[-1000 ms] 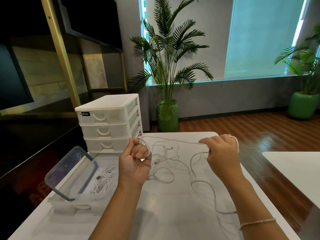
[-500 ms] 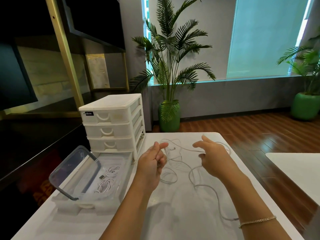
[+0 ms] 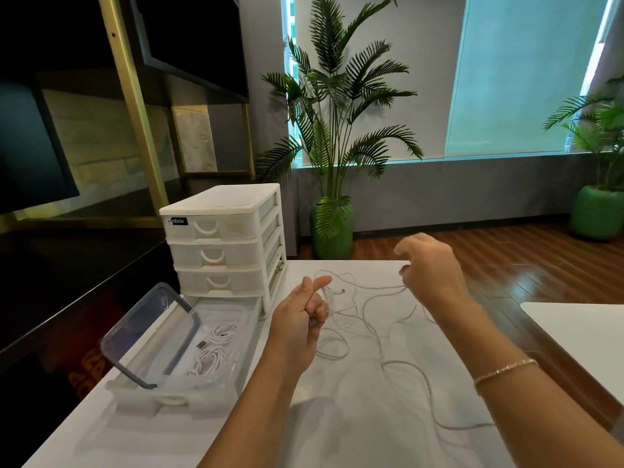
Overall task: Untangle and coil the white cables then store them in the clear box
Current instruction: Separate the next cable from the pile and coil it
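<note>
Around: drawers (image 3: pixel 223 244) stand behind the box (image 3: pixel 216 349); its lid (image 3: pixel 152 332) leans up at the box's left.
Writing: "abox" tag on the top drawer.
Cable (image 3: pixel 378 319): loose loops on the desk (image 3: pixel 337 434), trailing toward the near right.
Box: two coils (image 3: pixel 212 352) inside.
Left hand (image 3: pixel 300 319): curled around the cable end.
Right hand (image 3: pixel 432 268): pinching a strand, raised.

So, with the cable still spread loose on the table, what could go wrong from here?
1. The loose cable crosses over itself in several loops between the left hand and the right hand; pulling it taut may tighten a knot.
2. One strand trails toward the near right table edge and could slip off or catch the right forearm.
3. The clear box already holds coiled cables, so a bulky new coil may disturb them.
</note>
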Available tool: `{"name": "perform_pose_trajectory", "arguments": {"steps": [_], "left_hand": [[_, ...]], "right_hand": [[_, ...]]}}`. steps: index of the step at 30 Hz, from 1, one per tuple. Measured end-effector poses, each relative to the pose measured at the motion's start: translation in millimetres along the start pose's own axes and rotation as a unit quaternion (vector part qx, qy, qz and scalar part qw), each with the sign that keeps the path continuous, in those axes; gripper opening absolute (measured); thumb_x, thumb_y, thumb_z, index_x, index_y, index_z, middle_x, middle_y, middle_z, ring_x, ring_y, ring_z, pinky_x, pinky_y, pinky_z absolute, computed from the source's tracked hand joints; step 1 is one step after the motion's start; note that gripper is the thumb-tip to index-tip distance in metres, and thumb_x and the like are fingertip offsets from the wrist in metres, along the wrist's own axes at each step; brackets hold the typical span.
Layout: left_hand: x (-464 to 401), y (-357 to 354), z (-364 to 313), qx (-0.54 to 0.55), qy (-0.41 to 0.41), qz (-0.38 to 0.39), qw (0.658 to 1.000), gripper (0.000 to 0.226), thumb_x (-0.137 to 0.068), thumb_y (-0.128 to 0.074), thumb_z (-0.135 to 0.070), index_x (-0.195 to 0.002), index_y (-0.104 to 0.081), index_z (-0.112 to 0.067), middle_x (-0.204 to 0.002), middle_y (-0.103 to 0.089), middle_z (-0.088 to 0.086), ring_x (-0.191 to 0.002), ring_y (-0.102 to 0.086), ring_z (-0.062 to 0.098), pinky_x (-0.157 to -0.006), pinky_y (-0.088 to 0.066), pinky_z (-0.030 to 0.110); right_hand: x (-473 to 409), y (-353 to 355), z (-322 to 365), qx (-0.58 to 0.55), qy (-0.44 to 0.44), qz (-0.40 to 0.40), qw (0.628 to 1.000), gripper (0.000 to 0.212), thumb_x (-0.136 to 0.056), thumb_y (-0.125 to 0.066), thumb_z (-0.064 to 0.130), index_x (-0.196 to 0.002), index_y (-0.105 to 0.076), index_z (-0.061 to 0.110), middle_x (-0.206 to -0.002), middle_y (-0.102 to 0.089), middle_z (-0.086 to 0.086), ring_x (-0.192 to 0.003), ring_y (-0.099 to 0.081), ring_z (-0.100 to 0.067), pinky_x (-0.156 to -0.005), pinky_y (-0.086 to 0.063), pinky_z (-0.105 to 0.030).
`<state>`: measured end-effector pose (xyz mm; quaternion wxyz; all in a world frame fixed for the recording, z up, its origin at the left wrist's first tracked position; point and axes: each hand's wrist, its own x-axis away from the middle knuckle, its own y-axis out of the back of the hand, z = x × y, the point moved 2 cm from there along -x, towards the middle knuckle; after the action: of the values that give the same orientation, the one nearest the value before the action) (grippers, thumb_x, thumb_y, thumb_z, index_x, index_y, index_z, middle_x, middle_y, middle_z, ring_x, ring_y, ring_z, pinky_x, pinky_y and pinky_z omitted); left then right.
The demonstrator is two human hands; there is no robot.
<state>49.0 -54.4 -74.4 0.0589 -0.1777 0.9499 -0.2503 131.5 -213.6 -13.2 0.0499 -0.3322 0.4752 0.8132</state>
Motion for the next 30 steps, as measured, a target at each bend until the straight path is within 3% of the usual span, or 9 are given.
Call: {"name": "perform_pose_trajectory", "arguments": {"steps": [3, 5, 9, 13, 17, 19, 23, 25, 30], "left_hand": [[2.6, -5.4, 4.0, -0.041, -0.001, 0.007, 0.999, 0.032, -0.099, -0.037, -0.029, -0.101, -0.063, -0.01, -0.044, -0.036, -0.007, -0.05, -0.036, 0.01, -0.064, -0.035, 0.02], [3.5, -7.1, 4.3, -0.045, 0.002, 0.014, 0.999, 0.033, -0.099, -0.037, -0.028, -0.1, -0.063, -0.008, -0.043, -0.035, -0.008, -0.049, -0.034, 0.009, -0.062, -0.033, 0.021], [5.8, -8.0, 3.5, -0.048, 0.026, 0.045, 0.997, 0.036, -0.1, -0.037, -0.026, -0.091, -0.064, -0.005, -0.043, -0.033, -0.006, -0.048, -0.032, 0.008, -0.052, -0.032, 0.02], [7.5, -5.2, -3.5, 0.076, 0.061, 0.064, 0.993, 0.037, -0.1, -0.035, -0.027, -0.077, -0.057, -0.007, -0.042, -0.032, -0.005, -0.041, -0.034, 0.007, -0.042, -0.035, 0.016], [7.8, -5.4, -9.8, 0.251, 0.075, 0.08, 0.962, 0.039, -0.101, -0.03, -0.026, -0.082, -0.057, -0.004, -0.039, -0.035, -0.005, -0.035, -0.035, 0.006, -0.036, -0.032, 0.014], [8.4, -6.6, -9.9, 0.274, 0.062, 0.078, 0.957, 0.038, -0.102, -0.028, -0.025, -0.096, -0.058, -0.002, -0.042, -0.04, -0.003, -0.036, -0.038, 0.007, -0.038, -0.035, 0.014], [5.2, -1.9, -15.3, 0.303, 0.021, 0.058, 0.951, 0.036, -0.101, -0.032, -0.021, -0.121, -0.05, 0.002, -0.06, -0.062, 0.003, -0.049, -0.057, 0.009, -0.05, -0.051, 0.015], [3.2, 1.3, -17.4, 0.276, -0.008, 0.033, 0.961, 0.031, -0.1, -0.035, -0.016, -0.122, -0.049, 0.0, -0.07, -0.069, 0.003, -0.056, -0.064, 0.009, -0.054, -0.054, 0.016], [4.9, -2.5, -12.0, -0.045, -0.076, -0.007, 0.996, 0.026, -0.1, -0.038, -0.015, -0.119, -0.054, -0.01, -0.089, -0.069, 0.0, -0.081, -0.064, 0.011, -0.077, -0.05, 0.02]], "right_hand": [[-8.5, 0.5, 9.7, 0.082, 0.004, 0.012, 0.997, 0.025, -0.087, -0.057, 0.006, -0.109, -0.064, 0.017, -0.108, -0.062, -0.003, -0.104, -0.048, -0.023, -0.068, -0.045, -0.032], [-9.6, -5.0, 20.3, 0.073, 0.015, 0.078, 0.994, 0.031, -0.087, -0.059, 0.016, -0.116, -0.059, 0.026, -0.115, -0.06, 0.001, -0.109, -0.048, -0.021, -0.077, -0.046, -0.033], [2.7, -18.6, 46.5, -0.182, 0.06, 0.201, 0.961, 0.048, -0.087, -0.057, 0.007, -0.129, -0.05, 0.03, -0.117, -0.051, 0.017, -0.106, -0.046, -0.004, -0.091, -0.04, -0.021], [16.7, -30.5, 50.2, -0.335, 0.028, 0.218, 0.916, 0.028, -0.091, -0.053, 0.009, -0.114, -0.065, 0.02, -0.089, -0.064, 0.014, -0.079, -0.058, 0.001, -0.082, -0.049, -0.022], [30.0, -44.1, 35.9, -0.337, -0.008, 0.143, 0.931, 0.025, -0.091, -0.055, 0.026, -0.111, -0.068, 0.022, -0.072, -0.062, 0.019, -0.064, -0.057, -0.001, -0.073, -0.049, -0.021], [37.4, -48.3, 32.6, -0.31, -0.006, 0.134, 0.941, 0.027, -0.09, -0.055, 0.032, -0.113, -0.068, 0.023, -0.085, -0.068, 0.019, -0.071, -0.059, 0.003, -0.075, -0.049, -0.017], [49.8, -47.3, 32.8, -0.132, 0.048, 0.186, 0.972, 0.031, -0.09, -0.05, 0.045, -0.112, -0.067, 0.03, -0.105, -0.072, 0.006, -0.09, -0.064, -0.013, -0.078, -0.051, -0.027], [52.8, -44.1, 36.5, -0.09, 0.08, 0.217, 0.969, 0.032, -0.09, -0.049, 0.047, -0.113, -0.066, 0.033, -0.107, -0.071, 0.007, -0.091, -0.064, -0.014, -0.078, -0.05, -0.025], [52.7, -34.1, 37.3, -0.123, 0.088, 0.235, 0.96, 0.028, -0.086, -0.057, 0.044, -0.108, -0.07, 0.03, -0.104, -0.072, 0.007, -0.087, -0.065, -0.012, -0.083, -0.054, -0.032]]}}
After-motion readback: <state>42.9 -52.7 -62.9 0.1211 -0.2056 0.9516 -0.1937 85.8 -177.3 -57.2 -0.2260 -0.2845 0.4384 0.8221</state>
